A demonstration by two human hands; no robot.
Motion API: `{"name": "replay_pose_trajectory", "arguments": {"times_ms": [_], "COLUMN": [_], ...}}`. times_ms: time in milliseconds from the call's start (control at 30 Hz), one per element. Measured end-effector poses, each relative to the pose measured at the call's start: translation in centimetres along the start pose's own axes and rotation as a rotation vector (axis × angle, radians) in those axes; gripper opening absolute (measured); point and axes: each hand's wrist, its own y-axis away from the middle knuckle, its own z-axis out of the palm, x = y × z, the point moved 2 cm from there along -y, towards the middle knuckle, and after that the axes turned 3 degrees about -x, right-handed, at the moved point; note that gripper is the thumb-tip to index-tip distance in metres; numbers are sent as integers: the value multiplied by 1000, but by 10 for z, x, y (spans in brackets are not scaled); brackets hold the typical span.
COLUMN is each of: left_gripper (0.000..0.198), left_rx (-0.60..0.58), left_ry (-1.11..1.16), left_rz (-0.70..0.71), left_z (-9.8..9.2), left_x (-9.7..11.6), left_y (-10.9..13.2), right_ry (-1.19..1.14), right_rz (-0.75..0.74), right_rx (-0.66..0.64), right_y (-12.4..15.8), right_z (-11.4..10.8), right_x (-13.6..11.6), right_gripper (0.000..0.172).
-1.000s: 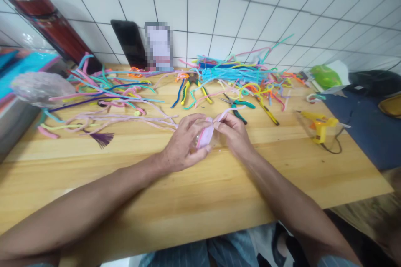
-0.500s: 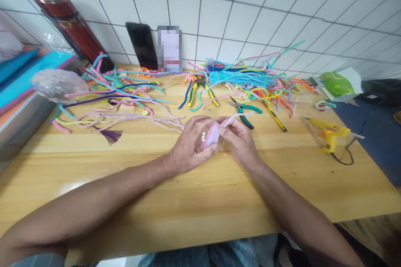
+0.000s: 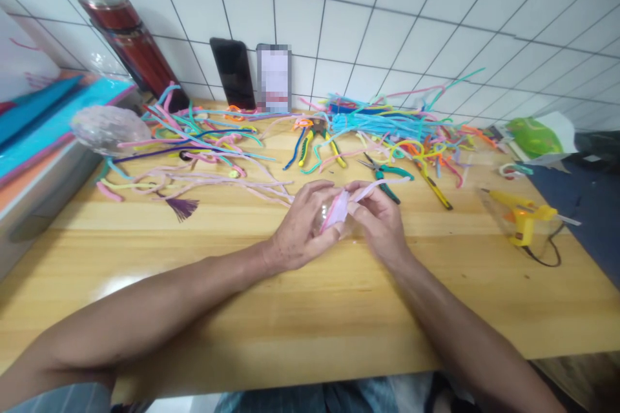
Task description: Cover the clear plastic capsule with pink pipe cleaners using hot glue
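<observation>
My left hand [image 3: 303,226] is wrapped round a clear, shiny rounded piece [image 3: 323,214], which looks like a transparent ball. A pink edge and a band of pale lilac strands [image 3: 340,208] run across it. My right hand [image 3: 380,216] pinches a lilac pipe cleaner [image 3: 387,184] against the right side of the piece, and its free end sticks out to the right above the fingers. Fingers cover much of the piece, so its full shape is hidden. Green-handled pliers [image 3: 387,177] lie just beyond my right hand.
Loose pipe cleaners [image 3: 378,124] spread along the wall. Yellow-green pliers [image 3: 320,141], a yellow cutter [image 3: 436,188] and a yellow glue gun [image 3: 523,211] lie on the wooden table [image 3: 300,322]. Two phones [image 3: 233,74] and a red flask [image 3: 135,45] stand behind; a purple tassel [image 3: 183,208] lies left.
The whole view has shifted slightly, so everything appears further right. Both hands keep the same hold on the clear piece and the lilac pipe cleaner.
</observation>
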Motion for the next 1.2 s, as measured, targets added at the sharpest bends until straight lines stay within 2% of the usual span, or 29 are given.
{"name": "replay_pose_trajectory", "arguments": {"times_ms": [400,900,1200], "left_gripper": [58,59,60], "left_rx": [16,14,-11], "left_ry": [-15,-36,-21], "left_rz": [17,0,4], "left_z": [0,1,0], "left_x": [1,1,1], "left_y": [-3,-1,-2], "right_ry": [-72,97,98], "right_rz": [36,-20,66], "right_rx": [-3,-3,-87], "right_y": [-1,1,-3], "right_z": [1,1,-1], "right_x": [4,-11,-10], "right_gripper": [11,16,33]}}
